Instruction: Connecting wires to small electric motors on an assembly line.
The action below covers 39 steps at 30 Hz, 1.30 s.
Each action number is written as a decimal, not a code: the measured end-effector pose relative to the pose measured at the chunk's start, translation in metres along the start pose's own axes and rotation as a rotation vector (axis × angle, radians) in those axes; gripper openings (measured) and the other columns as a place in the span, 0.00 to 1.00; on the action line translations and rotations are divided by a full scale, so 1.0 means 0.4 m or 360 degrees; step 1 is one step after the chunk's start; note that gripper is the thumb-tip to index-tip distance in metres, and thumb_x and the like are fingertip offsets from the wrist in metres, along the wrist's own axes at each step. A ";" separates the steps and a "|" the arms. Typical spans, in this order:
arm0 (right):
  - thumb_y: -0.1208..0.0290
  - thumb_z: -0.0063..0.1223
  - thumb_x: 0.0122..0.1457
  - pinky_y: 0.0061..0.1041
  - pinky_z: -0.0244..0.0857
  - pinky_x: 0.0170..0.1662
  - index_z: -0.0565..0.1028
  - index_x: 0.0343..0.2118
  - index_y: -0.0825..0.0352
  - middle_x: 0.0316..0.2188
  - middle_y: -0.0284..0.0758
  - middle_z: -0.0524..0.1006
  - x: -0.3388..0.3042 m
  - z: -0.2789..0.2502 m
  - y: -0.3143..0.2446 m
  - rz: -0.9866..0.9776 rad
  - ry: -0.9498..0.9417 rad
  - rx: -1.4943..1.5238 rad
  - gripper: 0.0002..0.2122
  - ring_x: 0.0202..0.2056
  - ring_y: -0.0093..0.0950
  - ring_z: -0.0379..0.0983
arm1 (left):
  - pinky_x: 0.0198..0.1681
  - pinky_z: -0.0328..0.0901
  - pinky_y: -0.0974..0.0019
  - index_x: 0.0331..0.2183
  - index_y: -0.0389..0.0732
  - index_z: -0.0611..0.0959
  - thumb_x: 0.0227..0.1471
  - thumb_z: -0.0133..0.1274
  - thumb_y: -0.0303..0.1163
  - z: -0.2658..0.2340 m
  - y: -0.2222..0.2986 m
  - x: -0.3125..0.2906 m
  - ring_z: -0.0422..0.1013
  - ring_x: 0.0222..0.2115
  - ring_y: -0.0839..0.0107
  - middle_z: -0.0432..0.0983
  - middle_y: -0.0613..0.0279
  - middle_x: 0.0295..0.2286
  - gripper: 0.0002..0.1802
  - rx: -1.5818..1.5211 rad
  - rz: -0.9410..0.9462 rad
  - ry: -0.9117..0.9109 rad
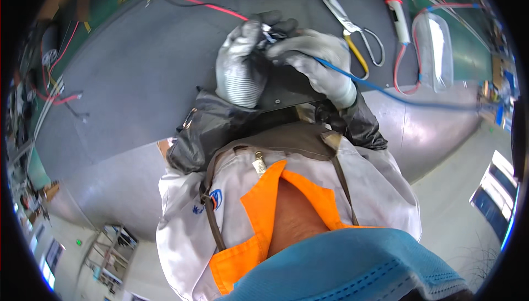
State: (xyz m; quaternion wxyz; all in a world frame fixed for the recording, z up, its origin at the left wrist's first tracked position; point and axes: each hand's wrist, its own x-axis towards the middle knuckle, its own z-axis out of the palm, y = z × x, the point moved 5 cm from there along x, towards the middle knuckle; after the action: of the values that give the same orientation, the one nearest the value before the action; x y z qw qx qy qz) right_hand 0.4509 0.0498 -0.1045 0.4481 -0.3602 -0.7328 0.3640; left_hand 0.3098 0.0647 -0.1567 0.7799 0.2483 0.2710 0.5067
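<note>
My left hand [241, 61], in a pale glove with dark fingertips, is closed in front of me, and a red cable [204, 4] from the far left runs into its fingers. Beside it, my right hand [325, 61], gloved alike, is closed around a blue cable [380, 89] that trails off to the right. Between the fingertips of both hands shows a small shiny silvery piece [270, 34]; its kind is too small and too covered to tell. The two hands nearly touch, just above the grey tabletop [132, 80].
Right of my hands lie open scissors [352, 28] with a yellow handle. Beyond them is a red-and-white pen-shaped tool [395, 12] on a pink cord, beside a clear plastic tray [432, 53]. Loose wires [58, 98] lie at the far left.
</note>
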 end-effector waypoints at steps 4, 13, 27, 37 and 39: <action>0.68 0.59 0.57 0.32 0.68 0.55 0.73 0.56 0.66 0.48 0.44 0.79 0.019 -0.142 0.025 0.0153 -0.0170 -0.0427 0.23 0.50 0.36 0.76 | 0.56 0.68 0.47 0.52 0.31 0.74 0.66 0.44 0.44 -0.035 -0.007 0.027 0.70 0.54 0.50 0.69 0.38 0.55 0.25 0.0000 0.0073 -0.0058; 0.61 0.61 0.56 0.43 0.72 0.43 0.75 0.56 0.59 0.36 0.49 0.80 -0.134 -0.550 0.324 0.0767 0.0610 -0.1861 0.24 0.39 0.47 0.79 | 0.57 0.67 0.42 0.49 0.32 0.76 0.66 0.44 0.37 -0.058 0.024 0.048 0.70 0.53 0.46 0.71 0.37 0.52 0.19 -0.0283 0.0096 0.0036; 0.73 0.64 0.55 0.18 0.70 0.30 0.80 0.50 0.68 0.35 0.32 0.81 0.458 -0.132 0.369 0.0944 -0.0222 -0.0161 0.18 0.30 0.17 0.75 | 0.51 0.71 0.44 0.52 0.28 0.74 0.62 0.50 0.33 -0.122 0.009 0.073 0.74 0.49 0.54 0.76 0.46 0.47 0.21 -0.0464 0.0166 -0.0208; 0.67 0.63 0.58 0.24 0.69 0.30 0.80 0.48 0.65 0.28 0.34 0.81 0.335 -0.249 0.183 0.0676 -0.0071 -0.0896 0.16 0.25 0.17 0.72 | 0.49 0.72 0.55 0.49 0.27 0.75 0.65 0.46 0.31 -0.161 0.002 0.030 0.75 0.44 0.60 0.76 0.51 0.42 0.18 0.0075 0.0280 -0.0044; 0.66 0.61 0.57 0.30 0.70 0.37 0.79 0.47 0.67 0.31 0.45 0.81 0.230 -0.366 0.158 0.0438 0.0064 -0.1314 0.16 0.32 0.31 0.80 | 0.50 0.72 0.55 0.50 0.27 0.75 0.65 0.47 0.35 -0.134 -0.001 0.035 0.74 0.45 0.59 0.75 0.49 0.44 0.21 0.0160 0.0301 -0.0035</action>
State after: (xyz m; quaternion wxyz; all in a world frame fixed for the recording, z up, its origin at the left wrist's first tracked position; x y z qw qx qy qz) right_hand 0.5671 0.1896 -0.0735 0.2280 -0.6106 -0.7531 0.0898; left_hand 0.2789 0.0835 -0.1985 0.7180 0.3172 0.2627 0.5611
